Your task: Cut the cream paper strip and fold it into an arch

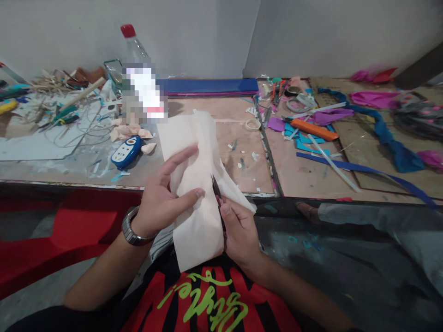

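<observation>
A folded sheet of white paper (199, 210) lies over my lap and reaches up to the table's front edge. My left hand (166, 196), with a metal watch on its wrist, is on the paper's left side, thumb and index finger stretched over its face and the other fingers hidden. Dark scissors (216, 188) are in my right hand (240, 228) at the paper's right side, their blades pointing up against it. Part of the handles is hidden behind my fingers.
On the table (256, 177) stand a red-capped bottle (128, 31) and a blue-white power socket (127, 152). An orange cutter (314, 129), a tape roll (253, 124) and coloured scraps lie to the right. A red chair (86, 221) is at the left.
</observation>
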{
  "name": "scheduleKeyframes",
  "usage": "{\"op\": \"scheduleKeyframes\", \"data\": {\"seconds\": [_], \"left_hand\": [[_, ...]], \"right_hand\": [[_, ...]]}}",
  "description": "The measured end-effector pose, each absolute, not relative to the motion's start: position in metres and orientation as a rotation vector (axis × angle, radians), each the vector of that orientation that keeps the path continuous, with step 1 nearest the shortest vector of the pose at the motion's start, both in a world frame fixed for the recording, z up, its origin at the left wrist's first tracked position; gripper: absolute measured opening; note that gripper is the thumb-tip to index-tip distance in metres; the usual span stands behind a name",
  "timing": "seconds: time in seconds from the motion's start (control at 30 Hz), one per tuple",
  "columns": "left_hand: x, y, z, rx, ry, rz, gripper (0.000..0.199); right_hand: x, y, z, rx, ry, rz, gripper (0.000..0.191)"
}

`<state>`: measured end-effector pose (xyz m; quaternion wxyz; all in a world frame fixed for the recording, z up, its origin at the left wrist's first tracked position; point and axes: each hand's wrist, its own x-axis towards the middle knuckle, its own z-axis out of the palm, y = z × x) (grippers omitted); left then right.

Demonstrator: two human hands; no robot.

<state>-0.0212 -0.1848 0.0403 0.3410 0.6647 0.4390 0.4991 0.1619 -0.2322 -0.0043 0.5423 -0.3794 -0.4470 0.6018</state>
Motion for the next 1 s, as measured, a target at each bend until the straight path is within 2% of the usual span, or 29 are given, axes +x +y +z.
{"op": "scheduleKeyframes", "data": {"seconds": [0.63, 1.0], "left_hand": [[-0.0178, -0.1893, 0.0372, 1.698, 1.143, 1.326, 0.078], [-0.0186, -0.1889, 0.0377, 1.702, 1.137, 1.324, 0.074]], "right_hand": [[0.1551, -0.2308, -0.0069, -0.857, -0.871, 1.576, 0.035], [0.1548, -0.2305, -0.0055, -0.891, -0.917, 1.537, 0.035]]}}
